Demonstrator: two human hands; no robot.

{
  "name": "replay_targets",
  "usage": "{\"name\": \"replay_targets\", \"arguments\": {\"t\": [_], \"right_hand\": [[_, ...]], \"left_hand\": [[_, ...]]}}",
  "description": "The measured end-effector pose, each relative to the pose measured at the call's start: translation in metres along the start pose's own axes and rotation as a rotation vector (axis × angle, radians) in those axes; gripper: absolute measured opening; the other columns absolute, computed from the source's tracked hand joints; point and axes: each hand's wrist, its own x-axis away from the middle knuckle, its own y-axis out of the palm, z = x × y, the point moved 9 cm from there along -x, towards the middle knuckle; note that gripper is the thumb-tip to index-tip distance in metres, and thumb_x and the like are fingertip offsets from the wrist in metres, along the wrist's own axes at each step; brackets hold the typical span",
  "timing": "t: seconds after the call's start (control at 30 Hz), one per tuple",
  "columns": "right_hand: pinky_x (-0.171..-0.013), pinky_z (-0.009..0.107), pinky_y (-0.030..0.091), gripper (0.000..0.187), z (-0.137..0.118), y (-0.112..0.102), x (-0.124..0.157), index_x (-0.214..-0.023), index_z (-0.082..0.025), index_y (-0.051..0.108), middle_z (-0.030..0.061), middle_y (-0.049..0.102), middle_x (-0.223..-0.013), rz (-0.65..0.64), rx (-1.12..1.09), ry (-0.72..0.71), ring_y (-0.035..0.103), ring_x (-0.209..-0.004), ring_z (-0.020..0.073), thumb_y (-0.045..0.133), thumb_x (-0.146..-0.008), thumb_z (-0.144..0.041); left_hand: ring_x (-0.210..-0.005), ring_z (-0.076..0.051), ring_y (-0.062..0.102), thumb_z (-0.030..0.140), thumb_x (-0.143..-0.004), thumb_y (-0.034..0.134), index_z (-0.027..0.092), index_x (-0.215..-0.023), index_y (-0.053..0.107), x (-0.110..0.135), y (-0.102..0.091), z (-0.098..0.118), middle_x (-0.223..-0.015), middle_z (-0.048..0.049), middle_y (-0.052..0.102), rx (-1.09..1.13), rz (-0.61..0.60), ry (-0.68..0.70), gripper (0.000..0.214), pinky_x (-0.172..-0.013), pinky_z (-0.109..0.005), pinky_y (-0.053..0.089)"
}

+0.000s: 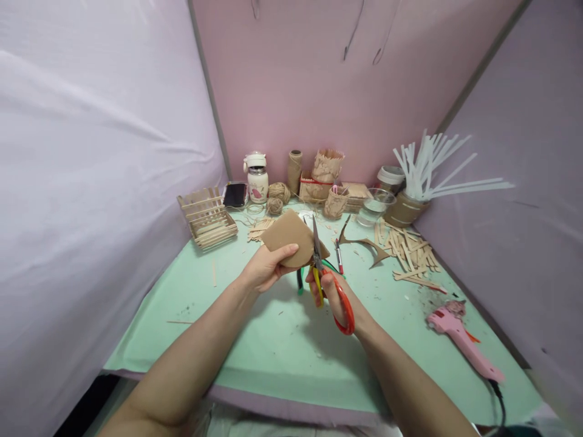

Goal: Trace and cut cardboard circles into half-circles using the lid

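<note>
My left hand (pixel 268 267) grips a piece of brown cardboard (pixel 289 235) over the middle of the table, thumb on top and fingers beneath. One side of the cardboard is rounded, while the far corners are angular. My right hand (pixel 334 294) holds scissors (pixel 347 312) with red and yellow handles. The blades are parted at the cardboard's right edge, where a small flap of card (pixel 324 250) sticks out beyond them. Behind my right hand lie a marker (pixel 339 258) and a curved cardboard offcut (pixel 364 241). Something green and black, partly hidden, lies under the hands.
A pink glue gun (pixel 464 340) with a cord lies at the right. Wooden sticks (pixel 410 249) are piled near a clear water bowl (pixel 376 206) and a holder of white glue sticks (pixel 428 170). At the back left are a stick basket (pixel 209 224), phone (pixel 235 195), bottle (pixel 257 182) and twine (pixel 279 193).
</note>
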Motion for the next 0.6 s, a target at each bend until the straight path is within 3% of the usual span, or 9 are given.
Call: {"name": "replay_targets", "arguments": {"t": [0.37, 0.47, 0.6], "right_hand": [[-0.046, 0.030, 0.039, 0.065, 0.000, -0.007, 0.004, -0.073, -0.022, 0.048, -0.0024, 0.049, -0.048, 0.039, 0.117, 0.121, 0.048, -0.043, 0.0151, 0.029, -0.082, -0.083], [-0.043, 0.029, 0.036, 0.061, 0.001, -0.010, 0.006, -0.068, -0.023, 0.044, -0.0034, 0.046, -0.046, 0.054, 0.139, 0.196, 0.045, -0.038, 0.0138, 0.032, -0.083, -0.081], [-0.042, 0.028, 0.031, 0.058, -0.002, -0.016, 0.006, -0.062, -0.024, 0.039, -0.0038, 0.041, -0.046, 0.101, 0.227, 0.185, 0.039, -0.040, 0.0124, 0.033, -0.086, -0.077]], "left_hand": [[-0.088, -0.018, 0.068, 0.023, -0.065, 0.084, 0.016, -0.106, 0.067, 0.001, 0.000, -0.002, -0.104, -0.0073, 0.071, -0.019, -0.003, -0.022, 0.044, -0.076, -0.031, 0.059], [-0.089, -0.020, 0.068, 0.025, -0.064, 0.085, 0.017, -0.108, 0.066, 0.001, -0.002, -0.001, -0.105, -0.0081, 0.071, -0.049, 0.004, -0.024, 0.048, -0.077, -0.032, 0.059], [-0.089, -0.019, 0.068, 0.027, -0.063, 0.085, 0.016, -0.107, 0.066, 0.000, -0.005, 0.001, -0.105, -0.0085, 0.071, -0.079, 0.013, -0.029, 0.049, -0.075, -0.030, 0.058]]}}
